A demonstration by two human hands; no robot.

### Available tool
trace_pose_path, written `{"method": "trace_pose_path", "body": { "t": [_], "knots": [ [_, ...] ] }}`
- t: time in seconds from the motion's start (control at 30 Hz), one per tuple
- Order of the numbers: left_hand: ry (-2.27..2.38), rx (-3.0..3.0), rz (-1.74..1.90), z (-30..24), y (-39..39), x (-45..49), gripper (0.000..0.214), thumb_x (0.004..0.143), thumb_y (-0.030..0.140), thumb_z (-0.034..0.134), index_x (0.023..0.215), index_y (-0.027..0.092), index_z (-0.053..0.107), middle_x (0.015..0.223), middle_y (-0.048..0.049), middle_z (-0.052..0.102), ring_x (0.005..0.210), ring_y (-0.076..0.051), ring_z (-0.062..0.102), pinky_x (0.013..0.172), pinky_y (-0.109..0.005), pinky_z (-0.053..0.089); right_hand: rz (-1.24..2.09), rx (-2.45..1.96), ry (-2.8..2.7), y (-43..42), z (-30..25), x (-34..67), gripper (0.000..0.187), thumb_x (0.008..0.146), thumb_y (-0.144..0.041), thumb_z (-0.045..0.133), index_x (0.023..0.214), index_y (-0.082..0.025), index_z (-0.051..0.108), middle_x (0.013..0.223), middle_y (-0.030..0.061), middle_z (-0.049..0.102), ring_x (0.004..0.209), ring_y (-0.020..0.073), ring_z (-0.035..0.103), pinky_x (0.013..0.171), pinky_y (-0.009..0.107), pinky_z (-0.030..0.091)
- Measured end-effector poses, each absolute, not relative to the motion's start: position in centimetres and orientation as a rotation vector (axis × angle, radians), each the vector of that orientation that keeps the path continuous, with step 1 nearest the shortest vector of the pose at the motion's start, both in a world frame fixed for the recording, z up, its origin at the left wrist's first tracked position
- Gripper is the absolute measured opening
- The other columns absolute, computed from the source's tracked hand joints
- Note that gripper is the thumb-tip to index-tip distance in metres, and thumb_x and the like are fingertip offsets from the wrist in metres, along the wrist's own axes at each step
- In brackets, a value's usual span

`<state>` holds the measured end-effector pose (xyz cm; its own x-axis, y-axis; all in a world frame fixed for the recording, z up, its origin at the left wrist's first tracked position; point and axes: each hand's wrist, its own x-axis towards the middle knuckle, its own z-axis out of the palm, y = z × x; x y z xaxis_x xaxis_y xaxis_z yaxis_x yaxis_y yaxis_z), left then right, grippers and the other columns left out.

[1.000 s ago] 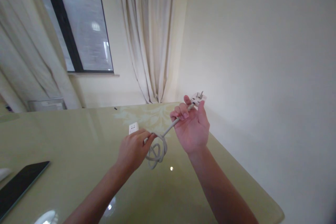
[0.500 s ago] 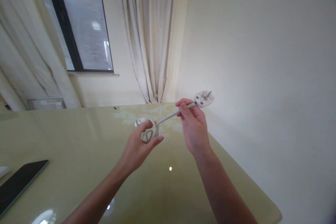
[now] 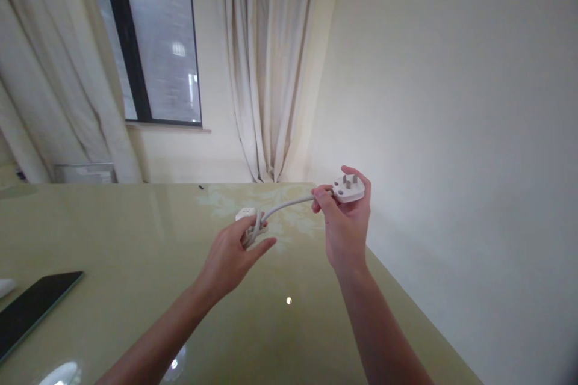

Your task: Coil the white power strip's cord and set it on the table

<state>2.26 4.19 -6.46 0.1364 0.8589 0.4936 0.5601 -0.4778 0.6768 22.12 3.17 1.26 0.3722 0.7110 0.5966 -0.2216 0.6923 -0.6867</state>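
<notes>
A white three-pin plug (image 3: 349,189) rests against the fingers of my right hand (image 3: 347,225), its pins facing up. My right thumb and forefinger pinch the cord (image 3: 289,202) where it enters the plug. From there the cord bows across to my left hand (image 3: 232,255), which is closed around a coiled bundle of it, with the thumb held out to the side. Behind my left fingers a white block-shaped piece (image 3: 246,213) shows; its kind is partly hidden. Both hands are above the table.
The glossy pale-green table (image 3: 149,240) reflects ceiling light. A dark flat panel (image 3: 38,307) lies at its left, beside a white object (image 3: 6,286). A small dark item (image 3: 201,187) sits near the far edge. The wall (image 3: 442,132) bounds the right; curtains (image 3: 271,72) hang behind.
My right hand has turned and moved slightly right, so the plug now lies against its fingers with pins up. The cord coil in my left hand looks more gathered, and the cord span is longer.
</notes>
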Motion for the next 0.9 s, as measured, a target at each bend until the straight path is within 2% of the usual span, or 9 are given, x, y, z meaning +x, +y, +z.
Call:
{"method": "trace_pose_path", "body": {
  "t": [0.1,0.23,0.33,0.5,0.77,0.9],
  "knots": [
    [1.372,2.108,1.247,-6.5,4.3,2.3,0.041,0.092,0.055,0.068,0.118,0.024,0.073,0.11,-0.0061,0.077,0.089,-0.023,0.07,0.083,-0.035,0.054,0.562,-0.57,-1.149,3.0,1.2,22.3,0.051,0.083,-0.02,0.08,0.122,-0.03,0.048,0.083,-0.0063,0.068,0.062,0.0094,0.064,0.062,0.024,0.058],
    [1.347,2.2,1.307,-6.4,4.3,2.2,0.037,0.099,0.053,0.058,0.111,0.023,0.075,0.093,-0.0061,0.074,0.087,-0.023,0.067,0.079,-0.033,0.053,0.556,-0.592,-1.216,2.5,1.5,22.5,0.053,0.082,-0.023,0.081,0.122,-0.03,0.047,0.084,-0.0062,0.067,0.063,0.0107,0.065,0.062,0.026,0.061],
    [1.321,2.195,1.361,-6.3,4.4,2.0,0.035,0.102,0.05,0.055,0.109,0.023,0.076,0.092,-0.0066,0.073,0.088,-0.023,0.067,0.08,-0.032,0.053,0.586,-0.622,-1.251,1.7,2.0,22.4,0.052,0.082,-0.024,0.082,0.121,-0.03,0.048,0.086,-0.0056,0.067,0.065,0.0123,0.067,0.065,0.029,0.063],
    [1.277,2.159,1.401,-6.2,4.4,1.8,0.034,0.102,0.049,0.056,0.109,0.024,0.077,0.102,-0.0074,0.076,0.092,-0.022,0.068,0.08,-0.031,0.054,0.616,-0.64,-1.285,0.5,2.2,21.9,0.048,0.084,-0.022,0.082,0.12,-0.031,0.052,0.088,-0.0037,0.067,0.071,0.0156,0.07,0.07,0.033,0.064],
    [1.258,2.128,1.368,-6.4,4.4,1.9,0.033,0.1,0.051,0.058,0.098,0.024,0.077,0.096,-0.0058,0.076,0.089,-0.022,0.069,0.082,-0.032,0.053,0.569,-0.697,-1.379,1.2,1.3,21.5,0.042,0.089,-0.026,0.077,0.123,-0.03,0.052,0.091,-0.0018,0.07,0.075,0.016,0.072,0.074,0.032,0.064],
    [1.211,2.112,1.367,-6.0,3.9,2.3,0.031,0.099,0.049,0.06,0.102,0.023,0.078,0.1,-0.006,0.076,0.092,-0.022,0.069,0.082,-0.031,0.052,0.588,-0.76,-1.471,1.9,0.4,20.9,0.042,0.089,-0.024,0.074,0.125,-0.03,0.053,0.093,-0.0013,0.071,0.08,0.0166,0.072,0.076,0.031,0.062]
  ]
}}
